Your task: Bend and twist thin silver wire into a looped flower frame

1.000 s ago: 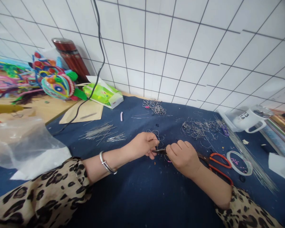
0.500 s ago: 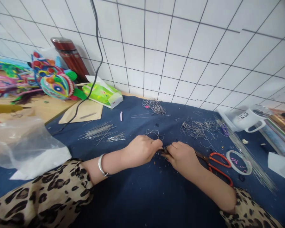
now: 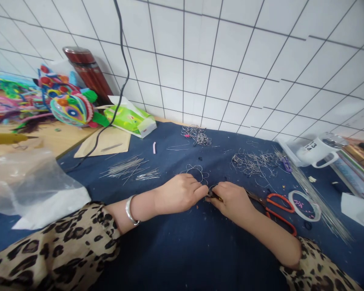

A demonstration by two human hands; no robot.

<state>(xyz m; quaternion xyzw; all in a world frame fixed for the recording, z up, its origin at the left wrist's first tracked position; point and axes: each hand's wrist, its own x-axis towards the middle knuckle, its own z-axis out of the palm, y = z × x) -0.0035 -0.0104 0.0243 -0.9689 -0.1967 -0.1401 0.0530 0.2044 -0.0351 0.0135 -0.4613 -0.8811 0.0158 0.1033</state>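
My left hand [image 3: 178, 193] is closed, its fingertips pinching a thin bent wire piece [image 3: 210, 189] on the blue cloth [image 3: 182, 250]. My right hand [image 3: 232, 200] is closed around a small dark plier-like tool [image 3: 211, 196] whose tip meets the wire between the two hands. A flower-shaped wire loop [image 3: 195, 171] lies just beyond my left hand. A silver bangle [image 3: 130, 210] sits on my left wrist.
Red-handled scissors [image 3: 276, 208] lie right of my right hand, beside a clear round lid [image 3: 305, 206]. Straight wires [image 3: 127, 169], tangled wire heaps [image 3: 255, 162] [image 3: 197, 135], a white mug [image 3: 317, 151], a green packet [image 3: 130, 119], colourful crafts [image 3: 69, 107], a plastic bag [image 3: 27, 182].
Both hands shifted slightly up and left and drew closer together, now touching at the wire. The left wrist rolled a little.
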